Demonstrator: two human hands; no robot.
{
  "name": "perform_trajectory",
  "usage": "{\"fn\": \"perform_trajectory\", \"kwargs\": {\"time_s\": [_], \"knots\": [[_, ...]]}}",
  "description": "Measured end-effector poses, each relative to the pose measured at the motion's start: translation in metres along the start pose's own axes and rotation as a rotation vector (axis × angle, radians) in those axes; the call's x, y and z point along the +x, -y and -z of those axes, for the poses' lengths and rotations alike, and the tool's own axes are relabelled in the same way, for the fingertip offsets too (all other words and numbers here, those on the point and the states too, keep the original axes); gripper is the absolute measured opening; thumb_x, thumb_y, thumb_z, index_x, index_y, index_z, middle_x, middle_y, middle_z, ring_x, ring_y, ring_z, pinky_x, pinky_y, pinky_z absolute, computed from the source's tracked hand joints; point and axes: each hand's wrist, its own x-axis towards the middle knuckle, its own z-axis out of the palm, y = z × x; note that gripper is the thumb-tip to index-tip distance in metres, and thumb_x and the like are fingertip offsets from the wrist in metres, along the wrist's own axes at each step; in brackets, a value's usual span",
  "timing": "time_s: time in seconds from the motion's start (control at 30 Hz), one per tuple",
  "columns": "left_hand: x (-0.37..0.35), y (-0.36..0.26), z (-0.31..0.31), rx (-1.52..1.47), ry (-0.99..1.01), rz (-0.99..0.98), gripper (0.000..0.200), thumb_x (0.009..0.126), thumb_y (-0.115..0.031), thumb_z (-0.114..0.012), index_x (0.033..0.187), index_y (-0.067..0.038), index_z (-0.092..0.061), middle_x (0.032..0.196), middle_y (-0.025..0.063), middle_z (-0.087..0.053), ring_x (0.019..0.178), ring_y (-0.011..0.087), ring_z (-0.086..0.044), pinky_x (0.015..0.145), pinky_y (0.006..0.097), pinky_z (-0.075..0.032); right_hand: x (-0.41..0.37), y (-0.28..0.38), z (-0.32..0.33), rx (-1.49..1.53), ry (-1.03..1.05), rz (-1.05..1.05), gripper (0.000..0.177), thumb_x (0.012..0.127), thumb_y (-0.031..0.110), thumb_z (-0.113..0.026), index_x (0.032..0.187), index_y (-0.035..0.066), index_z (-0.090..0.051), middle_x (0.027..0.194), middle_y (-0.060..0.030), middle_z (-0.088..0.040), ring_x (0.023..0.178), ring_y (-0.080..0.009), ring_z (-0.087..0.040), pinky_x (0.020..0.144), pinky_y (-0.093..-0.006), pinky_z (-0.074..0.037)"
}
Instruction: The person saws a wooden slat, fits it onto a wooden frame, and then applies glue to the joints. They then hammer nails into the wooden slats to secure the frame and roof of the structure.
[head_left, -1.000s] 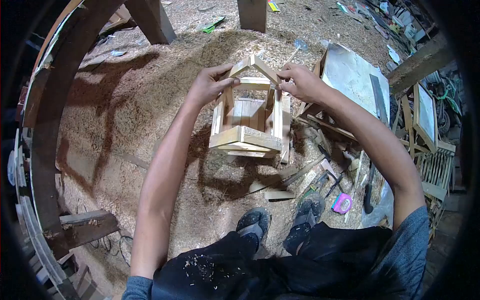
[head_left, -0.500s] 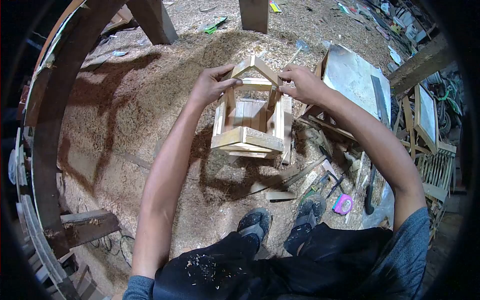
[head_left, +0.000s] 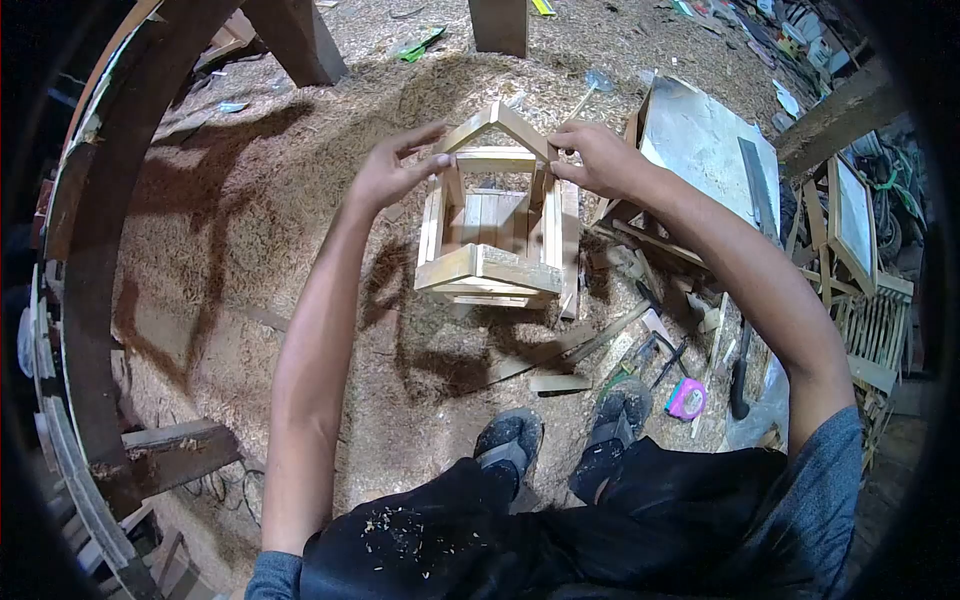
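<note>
A small house-shaped wooden frame (head_left: 488,266) stands on the shavings in front of me, with a peaked gable at each end and a slatted wooden floor inside. At the far gable (head_left: 497,117), my left hand (head_left: 392,172) has its fingers stretched apart, the thumb tip touching or very near the left corner. On the opposite side, my right hand (head_left: 598,160) grips that gable's right lower end between thumb and fingers. Part of the right fingertips is hidden by the wood.
A white-topped wooden box (head_left: 705,150) bearing a dark flat bar stands to the right. A pink tape measure (head_left: 687,398), a dark-handled tool (head_left: 740,385) and wood offcuts (head_left: 560,383) lie near my feet. A large curved timber (head_left: 95,300) rises at the left.
My left hand has loosened, its fingers spreading and drawing slightly left from the far gable. The right hand keeps its hold. The wooden frame sits slightly more to the left in view.
</note>
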Motion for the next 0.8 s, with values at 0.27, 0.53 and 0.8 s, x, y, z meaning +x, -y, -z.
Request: {"fn": "perform_trajectory", "kwargs": {"time_s": [0.27, 0.53, 0.8], "knots": [[-0.002, 0.013, 0.01, -0.117, 0.074, 0.109, 0.042, 0.085, -0.016, -0.077, 0.125, -0.009, -0.067, 0.124, 0.0115, -0.067, 0.107, 0.0167, -0.065, 0.095, 0.0323, -0.053, 0.003, 0.001, 0.001, 0.026, 0.058, -0.032, 0.037, 0.09, 0.021, -0.066, 0.122, 0.003, -0.065, 0.109, -0.0194, -0.062, 0.105, -0.0365, -0.059, 0.093, -0.0448, -0.047], [0.0, 0.019, 0.009, -0.183, 0.088, 0.084, 0.046, 0.085, -0.016, -0.077, 0.127, -0.003, -0.064, 0.117, 0.0108, -0.07, 0.106, 0.0148, -0.066, 0.095, 0.0332, -0.053, 0.004, -0.005, -0.005, 0.036, 0.014, 0.017, 0.037, 0.09, 0.02, -0.066, 0.123, 0.003, -0.064, 0.106, -0.0195, -0.062, 0.102, -0.0364, -0.059, 0.091, -0.0445, -0.048], [-0.002, 0.018, 0.009, -0.205, 0.076, 0.041, 0.049, 0.084, -0.019, -0.078, 0.127, -0.002, -0.063, 0.119, 0.0115, -0.069, 0.108, 0.0173, -0.065, 0.097, 0.0349, -0.053, 0.008, 0.001, -0.003, 0.018, 0.02, -0.003, 0.029, 0.094, 0.021, -0.061, 0.113, 0.0, -0.067, 0.106, -0.0181, -0.061, 0.102, -0.0328, -0.06, 0.093, -0.0429, -0.049]]}}
